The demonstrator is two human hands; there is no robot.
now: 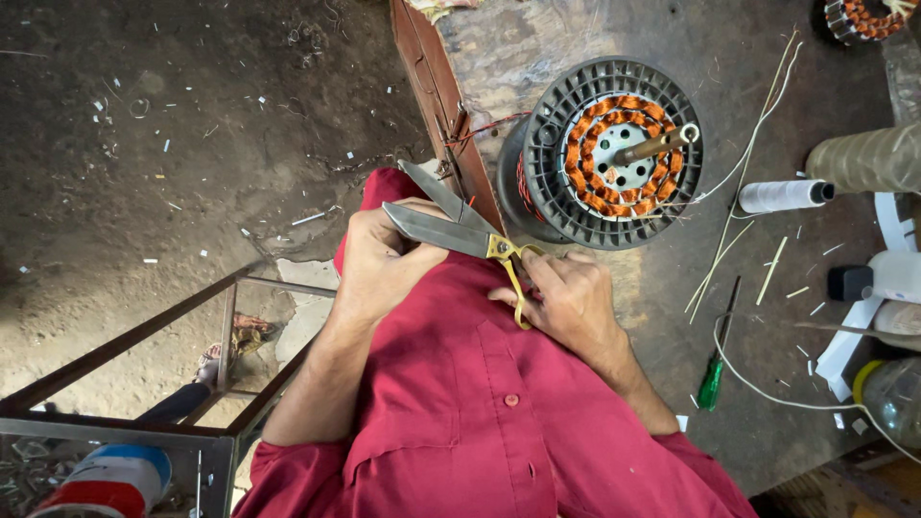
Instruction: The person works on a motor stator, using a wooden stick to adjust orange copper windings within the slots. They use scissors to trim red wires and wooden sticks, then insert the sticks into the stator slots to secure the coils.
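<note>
My right hand (574,302) grips the brass-coloured handles of a pair of large scissors (451,225), whose steel blades stand apart and point up and left. My left hand (379,264) is closed just under the lower blade, fingers curled; whether it pinches something small I cannot tell. Both hands are in front of my red shirt. Just beyond the scissors stands a round grey motor stator (606,152) with orange copper windings and a metal shaft in its middle.
The work table (767,384) carries a green-handled screwdriver (715,369), a white thread spool (782,196), a large beige spool (868,158), thin white strips, a white wire and bottles at right. A metal frame stand (144,384) with a striped can stands lower left on the dirt floor.
</note>
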